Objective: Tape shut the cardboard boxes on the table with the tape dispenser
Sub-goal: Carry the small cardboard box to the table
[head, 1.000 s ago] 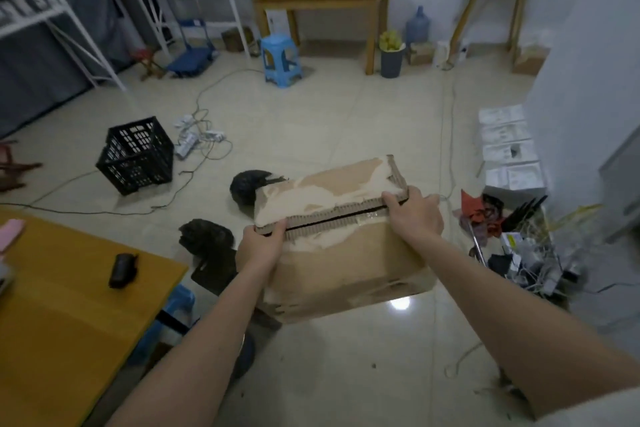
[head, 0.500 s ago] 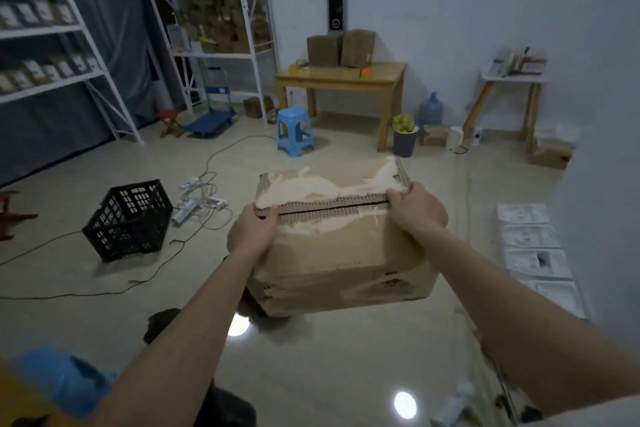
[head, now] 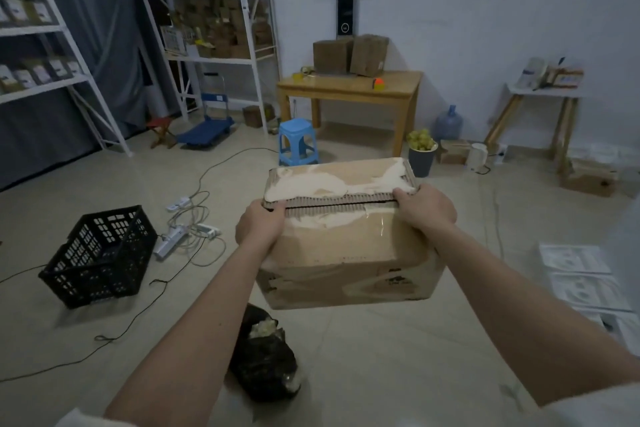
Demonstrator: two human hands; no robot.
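Note:
I carry a worn cardboard box (head: 346, 253) in front of me, above the floor. Its top flaps are torn, with the paper skin peeled, and meet at a ragged seam. My left hand (head: 259, 222) grips the box's top left end and my right hand (head: 426, 208) grips its top right end. Far ahead stands a wooden table (head: 349, 90) against the wall, with two closed cardboard boxes (head: 349, 54) on it. An orange object (head: 378, 83) and a yellowish item (head: 300, 74) also lie on that table; I cannot tell which is the tape dispenser.
A blue stool (head: 298, 142) stands before the table. A black crate (head: 100, 253), power strips and cables (head: 187, 229) lie on the floor at left, a black bag (head: 266, 357) below the box. White shelving (head: 207, 45) lines the left; a bin (head: 421, 152) and water jug (head: 448, 123) sit right of the table.
My view has lifted from the floor and the near yellow table toward the far wall. The box stays held in both hands, and the far table looks closer.

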